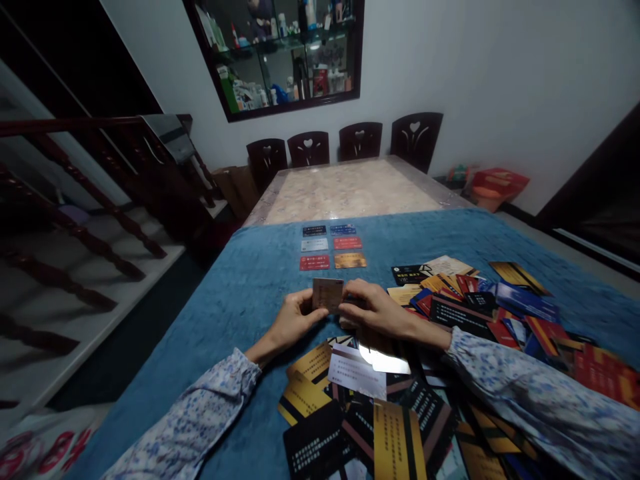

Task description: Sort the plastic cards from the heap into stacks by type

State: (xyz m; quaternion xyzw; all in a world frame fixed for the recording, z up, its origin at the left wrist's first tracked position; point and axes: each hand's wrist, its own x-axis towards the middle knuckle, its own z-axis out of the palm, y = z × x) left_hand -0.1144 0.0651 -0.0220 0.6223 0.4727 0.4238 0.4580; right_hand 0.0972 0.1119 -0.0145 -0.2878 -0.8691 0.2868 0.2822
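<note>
Blue cloth [215, 293] looks soft; a tug could shift everything on it. Loose card pile [357, 373] is near the right sleeve [525, 387]; a drag could scatter it. Six laid-out cards [346, 243] sit just past the hands, so a careless reach might skew them. Right hand [375, 307]: fingers curled at the held card's [327, 292] right edge, grip unclear. Left hand [295, 317]: pinching its left side. Card's between both hands.

Pale long sleeves [200, 420] with blue floral-looking print, gathered cuffs [249, 365]

Card rows [340, 244] on tablecloth [230, 280] atop table [350, 190]
</note>
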